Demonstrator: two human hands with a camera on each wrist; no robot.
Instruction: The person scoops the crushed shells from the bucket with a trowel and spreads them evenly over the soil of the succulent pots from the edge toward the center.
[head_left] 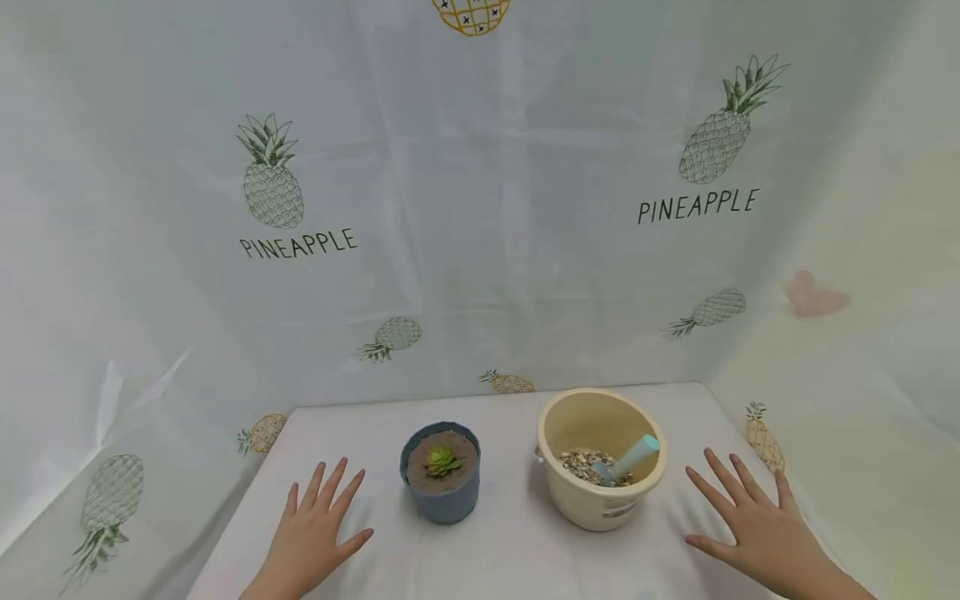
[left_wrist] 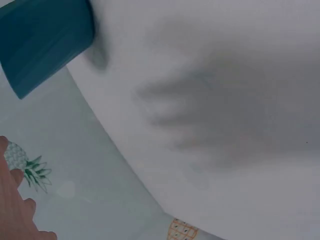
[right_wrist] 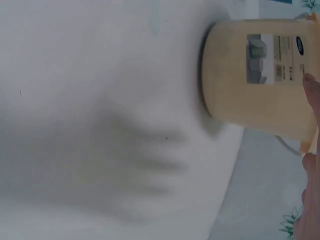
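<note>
My left hand (head_left: 309,529) hovers over the table's left side with its fingers spread, holding nothing; its shadow falls on the surface below in the left wrist view. To its right stands a blue pot (head_left: 444,497) filled with brown soil (head_left: 467,454), with a small green succulent (head_left: 441,460) in the middle. Further right is a cream bucket (head_left: 592,510) with gravel (head_left: 576,463) inside and a light-blue scoop (head_left: 636,454) leaning in it, handle up. Beyond the bucket my right hand (head_left: 765,529) is also spread and holds nothing.
A white table (head_left: 510,558) carries the pot and bucket, which stand apart from each other. Pale sheeting (head_left: 480,208) printed with pineapples hangs behind and along both sides. A printed label (right_wrist: 275,59) is on the bucket's side.
</note>
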